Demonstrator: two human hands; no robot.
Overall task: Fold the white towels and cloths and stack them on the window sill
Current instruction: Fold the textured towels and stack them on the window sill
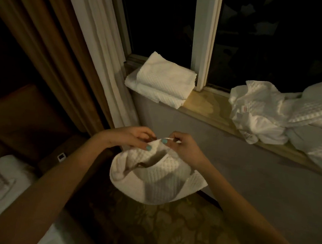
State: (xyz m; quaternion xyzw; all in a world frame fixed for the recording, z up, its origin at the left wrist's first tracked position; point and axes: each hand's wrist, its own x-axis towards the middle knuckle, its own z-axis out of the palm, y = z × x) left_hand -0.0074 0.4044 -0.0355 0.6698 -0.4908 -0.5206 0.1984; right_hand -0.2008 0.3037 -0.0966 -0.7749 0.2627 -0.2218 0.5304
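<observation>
With left hand [130, 137] and right hand [183, 148] at 6 o'clock, fingers [144, 142] pinching the top edge of the sagging white cloth [158, 180], risks a slipped corner and crooked fold before reaching the folded stack [161, 80] at 12 o'clock on the window sill [207, 104].

waffle-weave cloth towel [158, 180], glossy wooden sill [205, 104]

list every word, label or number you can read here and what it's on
Nothing here can be read.
On the crumpled white cloths on the window sill, a red label: too small and blurred to read.
Lower on the same cloths, fainter red marks: unreadable.
On the brown furniture, a small white square: no legible text.
On the white towel pinched by the left hand and right hand: no text shows.
</observation>
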